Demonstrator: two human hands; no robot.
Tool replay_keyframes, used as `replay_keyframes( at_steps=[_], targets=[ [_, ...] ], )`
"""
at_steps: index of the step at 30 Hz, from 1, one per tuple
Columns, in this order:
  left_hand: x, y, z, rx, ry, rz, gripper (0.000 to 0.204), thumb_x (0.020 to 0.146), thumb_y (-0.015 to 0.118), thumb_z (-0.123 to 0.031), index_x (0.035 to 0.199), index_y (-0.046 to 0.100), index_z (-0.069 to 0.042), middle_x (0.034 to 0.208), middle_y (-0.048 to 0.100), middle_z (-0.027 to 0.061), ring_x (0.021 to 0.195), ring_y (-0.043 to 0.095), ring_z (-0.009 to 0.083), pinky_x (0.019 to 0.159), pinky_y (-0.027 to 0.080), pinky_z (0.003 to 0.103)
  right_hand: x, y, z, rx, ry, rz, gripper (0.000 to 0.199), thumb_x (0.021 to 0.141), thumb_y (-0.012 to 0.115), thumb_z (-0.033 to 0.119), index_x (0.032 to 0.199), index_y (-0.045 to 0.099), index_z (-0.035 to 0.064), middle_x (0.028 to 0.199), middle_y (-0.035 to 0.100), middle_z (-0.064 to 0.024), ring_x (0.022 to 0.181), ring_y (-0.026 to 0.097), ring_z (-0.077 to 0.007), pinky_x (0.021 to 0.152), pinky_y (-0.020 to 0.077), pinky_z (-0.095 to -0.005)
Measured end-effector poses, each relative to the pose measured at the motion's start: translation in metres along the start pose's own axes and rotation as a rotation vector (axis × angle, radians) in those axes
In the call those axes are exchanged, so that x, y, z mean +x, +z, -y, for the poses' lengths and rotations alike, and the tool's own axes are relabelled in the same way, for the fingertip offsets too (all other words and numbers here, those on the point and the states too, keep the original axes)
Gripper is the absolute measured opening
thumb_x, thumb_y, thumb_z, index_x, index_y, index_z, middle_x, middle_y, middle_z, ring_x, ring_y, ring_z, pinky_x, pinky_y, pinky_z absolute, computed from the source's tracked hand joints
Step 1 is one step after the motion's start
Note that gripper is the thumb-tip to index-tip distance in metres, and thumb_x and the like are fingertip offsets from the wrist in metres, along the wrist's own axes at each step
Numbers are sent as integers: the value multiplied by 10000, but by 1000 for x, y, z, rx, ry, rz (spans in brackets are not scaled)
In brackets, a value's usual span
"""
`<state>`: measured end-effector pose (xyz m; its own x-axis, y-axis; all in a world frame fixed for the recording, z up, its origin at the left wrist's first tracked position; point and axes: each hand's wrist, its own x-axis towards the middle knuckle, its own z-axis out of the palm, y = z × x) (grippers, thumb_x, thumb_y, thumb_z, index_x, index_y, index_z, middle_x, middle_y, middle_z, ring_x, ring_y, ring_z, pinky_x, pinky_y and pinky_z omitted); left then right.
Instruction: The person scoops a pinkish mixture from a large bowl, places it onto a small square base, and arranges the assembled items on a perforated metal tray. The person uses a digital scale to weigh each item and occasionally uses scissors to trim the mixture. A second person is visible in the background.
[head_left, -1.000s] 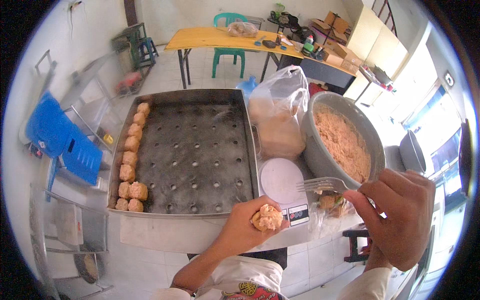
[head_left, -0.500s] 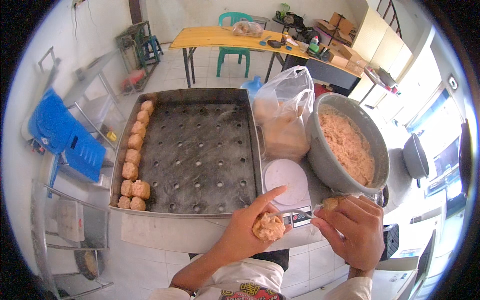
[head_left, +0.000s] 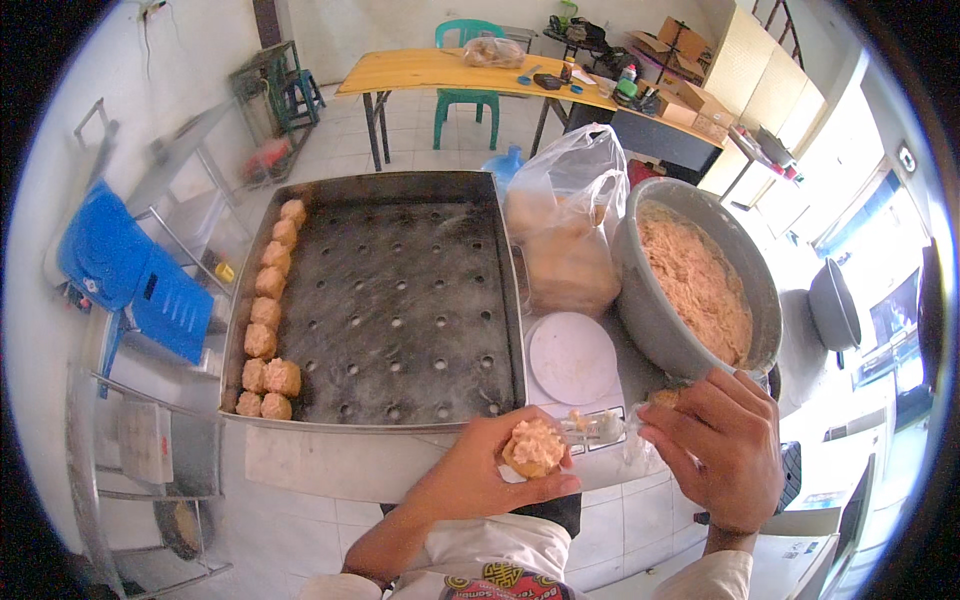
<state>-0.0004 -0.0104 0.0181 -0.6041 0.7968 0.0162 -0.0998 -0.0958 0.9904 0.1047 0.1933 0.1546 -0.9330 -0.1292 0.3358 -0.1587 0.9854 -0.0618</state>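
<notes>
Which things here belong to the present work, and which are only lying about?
Belonging to the work, it seems:
filled piece in left hand
fork in right hand
grey bowl of mixture
perforated tray

Apparently just lying about:
green chair
cardboard boxes
blue container

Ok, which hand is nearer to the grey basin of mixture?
Right. The right hand is by the near side of the basin; the left hand is farther left, holding a filled piece by the near right corner of the tray.
</notes>
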Motion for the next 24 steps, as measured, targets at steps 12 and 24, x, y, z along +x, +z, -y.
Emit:
replay_keyframes(
  at_steps=[12, 24],
  targets=[
    [8, 2, -3, 9, 87, -85, 425, 770, 975, -192, 1092, 730, -62, 967, 751, 24, 887, 670, 77, 793, 557, 269, -15, 14, 6, 163, 227, 61, 150, 739, 842, 179, 859, 830, 90, 687, 631, -36, 570, 604, -210, 612, 443, -382],
    [6, -2, 0, -4, -77, 18, 351, 834, 938, -204, 1010, 693, -25, 887, 719, -9, 839, 639, 46, 765, 535, 246, -15, 7, 0, 137, 160, 44, 157, 805, 832, 184, 944, 807, 116, 732, 622, -25, 609, 626, -228, 591, 453, -401]
  ],
)
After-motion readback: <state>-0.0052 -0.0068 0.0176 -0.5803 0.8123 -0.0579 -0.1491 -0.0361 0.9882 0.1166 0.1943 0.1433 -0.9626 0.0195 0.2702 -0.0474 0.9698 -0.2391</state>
